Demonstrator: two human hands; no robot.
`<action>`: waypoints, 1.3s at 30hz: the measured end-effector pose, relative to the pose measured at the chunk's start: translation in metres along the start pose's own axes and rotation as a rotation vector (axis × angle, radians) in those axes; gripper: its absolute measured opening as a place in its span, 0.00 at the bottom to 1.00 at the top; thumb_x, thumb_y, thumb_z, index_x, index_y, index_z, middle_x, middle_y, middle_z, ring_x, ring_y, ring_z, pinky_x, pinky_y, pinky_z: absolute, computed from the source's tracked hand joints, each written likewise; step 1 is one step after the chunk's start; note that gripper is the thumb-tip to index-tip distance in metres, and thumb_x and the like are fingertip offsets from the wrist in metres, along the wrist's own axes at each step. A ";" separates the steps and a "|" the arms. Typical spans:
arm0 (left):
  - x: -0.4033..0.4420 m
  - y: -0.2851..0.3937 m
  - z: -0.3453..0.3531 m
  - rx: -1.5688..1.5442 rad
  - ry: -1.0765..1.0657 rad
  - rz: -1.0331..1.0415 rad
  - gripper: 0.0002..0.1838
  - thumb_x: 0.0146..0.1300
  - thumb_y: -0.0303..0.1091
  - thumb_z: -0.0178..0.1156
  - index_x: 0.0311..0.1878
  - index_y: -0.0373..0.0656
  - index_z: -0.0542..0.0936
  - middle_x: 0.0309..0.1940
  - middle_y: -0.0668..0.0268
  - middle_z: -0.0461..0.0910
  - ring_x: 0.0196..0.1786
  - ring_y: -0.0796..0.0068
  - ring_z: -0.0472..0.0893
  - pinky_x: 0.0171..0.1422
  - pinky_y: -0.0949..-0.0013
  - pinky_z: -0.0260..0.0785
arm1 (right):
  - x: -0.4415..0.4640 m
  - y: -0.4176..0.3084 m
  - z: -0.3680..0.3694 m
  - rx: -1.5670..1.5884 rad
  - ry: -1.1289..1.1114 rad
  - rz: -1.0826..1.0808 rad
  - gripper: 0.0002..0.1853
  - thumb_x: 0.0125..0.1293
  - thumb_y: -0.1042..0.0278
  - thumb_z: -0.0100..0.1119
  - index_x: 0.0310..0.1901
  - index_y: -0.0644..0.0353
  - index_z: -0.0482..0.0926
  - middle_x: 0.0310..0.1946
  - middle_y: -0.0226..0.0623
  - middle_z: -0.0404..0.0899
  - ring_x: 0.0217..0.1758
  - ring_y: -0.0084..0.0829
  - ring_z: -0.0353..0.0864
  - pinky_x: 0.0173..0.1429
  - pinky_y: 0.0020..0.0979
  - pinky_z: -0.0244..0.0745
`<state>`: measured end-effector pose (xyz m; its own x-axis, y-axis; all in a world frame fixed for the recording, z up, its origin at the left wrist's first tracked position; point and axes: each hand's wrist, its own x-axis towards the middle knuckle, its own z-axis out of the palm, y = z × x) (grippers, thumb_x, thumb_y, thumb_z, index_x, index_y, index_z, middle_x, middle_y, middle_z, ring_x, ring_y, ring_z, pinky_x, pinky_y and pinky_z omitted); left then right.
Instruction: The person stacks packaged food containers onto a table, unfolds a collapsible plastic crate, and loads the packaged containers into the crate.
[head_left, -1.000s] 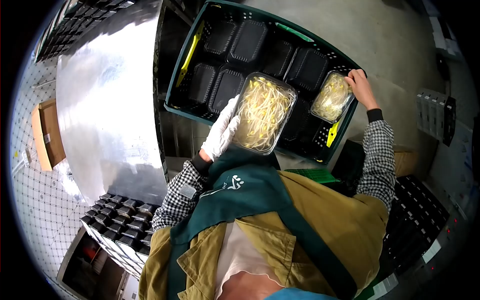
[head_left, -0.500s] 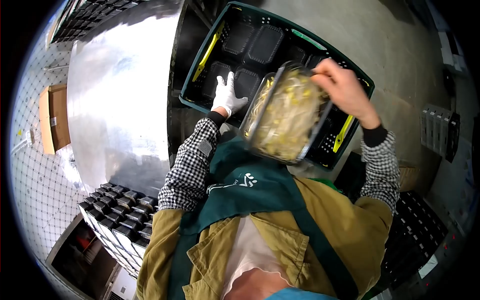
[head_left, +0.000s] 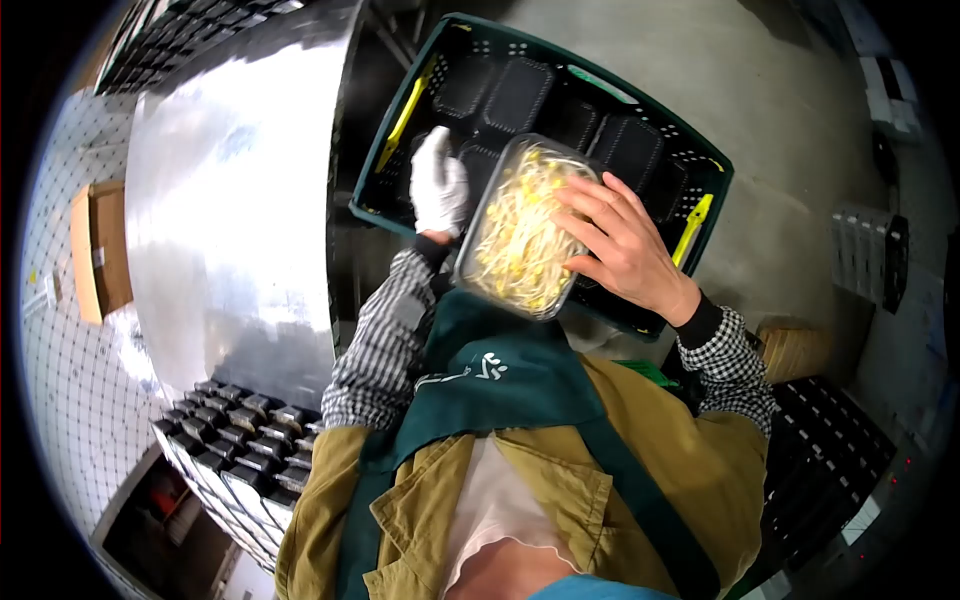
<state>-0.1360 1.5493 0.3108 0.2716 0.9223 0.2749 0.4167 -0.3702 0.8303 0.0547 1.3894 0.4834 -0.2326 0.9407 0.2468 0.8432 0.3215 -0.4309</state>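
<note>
A dark-rimmed plastic tray [head_left: 488, 262] full of pale bean sprouts [head_left: 525, 230] with yellow heads is in front of my apron, over the near side of a dark green crate [head_left: 385, 213]. My bare right hand [head_left: 625, 245] lies over the tray's right side, fingers spread and touching the sprouts. My left hand [head_left: 438, 185], in a white glove, is just left of the tray, above the crate. Its fingers are stretched out and slightly blurred, with nothing visible in them. Several black containers [head_left: 518, 95] line the crate floor; the tray hides some of them.
A shiny metal table [head_left: 235, 230] stands left of the crate. Stacked black trays [head_left: 240, 425] are at lower left. The crate has yellow handles [head_left: 692, 230]. An open cardboard box [head_left: 108, 245] is at far left, a dark crate stack [head_left: 825, 450] at lower right.
My right hand has let go of the upper right corner of the blurred container and moved down onto the sprouts. My left hand has lifted from the black containers and turned, its fingers drawn together.
</note>
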 end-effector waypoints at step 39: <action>-0.005 0.144 -0.092 -0.987 -0.831 -0.591 0.34 0.66 0.27 0.54 0.72 0.37 0.52 0.67 0.61 0.63 0.67 0.75 0.63 0.70 0.72 0.54 | -0.065 0.010 0.050 0.396 0.885 0.871 0.18 0.68 0.76 0.50 0.60 0.63 0.69 0.52 0.40 0.77 0.52 0.28 0.77 0.49 0.25 0.75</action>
<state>-0.1568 1.5017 0.4731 0.8406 0.4508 -0.3003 -0.0266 0.5880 0.8084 0.0539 1.3369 0.4195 0.8393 0.5140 0.1772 0.3194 -0.2023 -0.9258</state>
